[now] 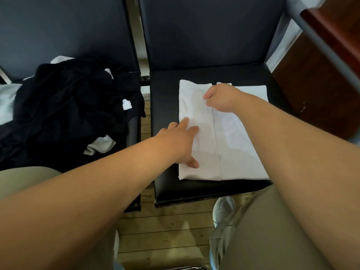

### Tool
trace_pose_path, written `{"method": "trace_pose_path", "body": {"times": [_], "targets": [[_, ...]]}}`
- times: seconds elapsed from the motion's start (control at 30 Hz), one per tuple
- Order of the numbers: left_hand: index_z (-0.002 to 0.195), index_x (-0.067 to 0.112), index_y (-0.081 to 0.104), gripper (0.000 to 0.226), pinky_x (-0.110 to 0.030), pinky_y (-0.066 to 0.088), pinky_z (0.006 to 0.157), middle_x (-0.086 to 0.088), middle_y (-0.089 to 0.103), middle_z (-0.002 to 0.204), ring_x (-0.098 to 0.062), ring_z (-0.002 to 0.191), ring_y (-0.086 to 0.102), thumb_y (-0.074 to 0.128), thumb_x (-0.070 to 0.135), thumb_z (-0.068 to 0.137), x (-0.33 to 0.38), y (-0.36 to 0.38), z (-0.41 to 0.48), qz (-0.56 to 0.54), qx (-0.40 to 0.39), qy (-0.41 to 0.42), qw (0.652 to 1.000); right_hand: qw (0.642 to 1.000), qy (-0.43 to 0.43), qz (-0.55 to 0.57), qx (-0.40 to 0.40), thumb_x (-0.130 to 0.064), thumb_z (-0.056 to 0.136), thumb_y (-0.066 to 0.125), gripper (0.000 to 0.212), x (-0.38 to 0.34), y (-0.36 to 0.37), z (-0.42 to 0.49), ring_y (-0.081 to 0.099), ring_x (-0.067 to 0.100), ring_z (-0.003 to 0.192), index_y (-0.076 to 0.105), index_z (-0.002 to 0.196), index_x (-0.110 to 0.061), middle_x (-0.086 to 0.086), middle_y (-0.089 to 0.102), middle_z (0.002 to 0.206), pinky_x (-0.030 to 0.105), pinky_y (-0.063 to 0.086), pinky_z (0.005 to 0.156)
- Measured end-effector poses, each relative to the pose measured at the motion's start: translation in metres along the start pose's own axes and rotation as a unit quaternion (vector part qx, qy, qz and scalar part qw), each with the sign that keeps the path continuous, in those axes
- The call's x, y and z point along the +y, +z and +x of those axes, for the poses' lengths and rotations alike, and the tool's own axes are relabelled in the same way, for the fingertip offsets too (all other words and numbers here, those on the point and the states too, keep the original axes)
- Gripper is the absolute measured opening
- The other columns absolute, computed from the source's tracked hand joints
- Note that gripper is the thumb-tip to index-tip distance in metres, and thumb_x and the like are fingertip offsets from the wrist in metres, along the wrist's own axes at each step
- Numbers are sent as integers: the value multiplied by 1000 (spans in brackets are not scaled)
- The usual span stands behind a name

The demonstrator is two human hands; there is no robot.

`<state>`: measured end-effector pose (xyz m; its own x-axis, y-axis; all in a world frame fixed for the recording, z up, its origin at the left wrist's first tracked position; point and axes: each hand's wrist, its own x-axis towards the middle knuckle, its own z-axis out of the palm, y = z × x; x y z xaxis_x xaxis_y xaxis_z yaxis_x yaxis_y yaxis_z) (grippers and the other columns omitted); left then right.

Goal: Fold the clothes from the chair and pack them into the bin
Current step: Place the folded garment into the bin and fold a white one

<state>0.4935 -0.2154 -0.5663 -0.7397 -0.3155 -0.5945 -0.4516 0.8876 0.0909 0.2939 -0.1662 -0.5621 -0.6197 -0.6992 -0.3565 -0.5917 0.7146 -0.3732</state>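
- White shirt (233,137) is lying flat on the seat of the right chair (165,98), partly folded. Its long axis and centre fold line are running from the seat's front edge toward the backrest.
- Left hand (181,141) is pressing on the shirt's left flap, fingers (185,121) straight and spread wide.
- Right hand (222,97) is pinching the flap's edge near the far end, fingers curled narrow.
- Left chair (58,26) is carrying a loose heap of dark and white clothes (68,106).
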Motion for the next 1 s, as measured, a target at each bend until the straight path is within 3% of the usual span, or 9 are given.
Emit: {"method": "trace_pose_path", "body": {"times": [0.2,0.33,0.4,0.47,0.53,0.67,0.8,0.87,1.0], "targets": [[169,32,5,114,-58,30,122,-10,-19,174,-42,159,9,84,42,87,-30,-20,3,82,-3,-85,993,997,-13,80,3,-20,105,56,45,-3,4,1,52,22,139,60,149,-28,-5,51,155,30,44,106],[164,14,19,82,-51,34,116,-21,-17,173,-45,155,15,61,14,94,-42,-23,-2,132,43,-130,982,990,-25,134,44,-18,104,52,42,-3,6,2,57,22,130,66,142,-31,-3,52,154,28,47,95],[153,7,34,64,-47,39,110,-25,9,168,-44,147,29,57,16,95,-35,-24,-6,140,97,-110,979,985,-18,153,72,-15,103,51,43,-1,0,1,58,21,128,68,140,-29,-5,52,155,30,48,96],[129,8,51,33,-40,43,92,-17,43,141,-36,127,48,56,16,97,-22,-22,-4,51,146,-35,987,985,-1,146,95,-12,104,49,42,7,-7,4,59,19,124,68,139,-26,-3,55,152,31,49,97],[116,12,58,19,-35,43,83,-8,53,121,-31,114,57,55,15,97,-4,-15,-4,-40,143,57,987,988,25,105,110,-10,106,47,40,19,-12,7,58,24,127,68,139,-18,6,59,147,37,51,103],[115,21,62,18,-38,51,85,2,51,109,-24,105,55,57,24,98,29,21,-5,-34,101,231,967,986,94,35,133,-11,108,50,31,46,-17,11,63,32,121,68,133,-6,16,65,133,43,53,105],[126,18,61,36,-46,54,78,-2,54,117,-22,98,50,65,36,95,45,51,-1,0,185,353,917,980,163,-21,114,-15,104,50,40,71,-22,10,59,28,100,60,142,-7,18,58,136,38,51,82],[141,22,55,53,-42,55,82,-1,52,134,-23,108,53,67,46,95,49,57,-1,1,204,369,907,976,186,-38,103,-17,103,50,48,83,-23,7,59,32,114,52,150,-9,20,50,147,38,48,83],[158,22,36,64,-45,54,98,-2,37,158,-27,130,51,59,45,103,58,58,1,-74,202,293,932,975,201,-57,80,-14,104,50,53,100,-21,7,53,38,135,45,157,-9,20,48,154,43,48,106]]}}
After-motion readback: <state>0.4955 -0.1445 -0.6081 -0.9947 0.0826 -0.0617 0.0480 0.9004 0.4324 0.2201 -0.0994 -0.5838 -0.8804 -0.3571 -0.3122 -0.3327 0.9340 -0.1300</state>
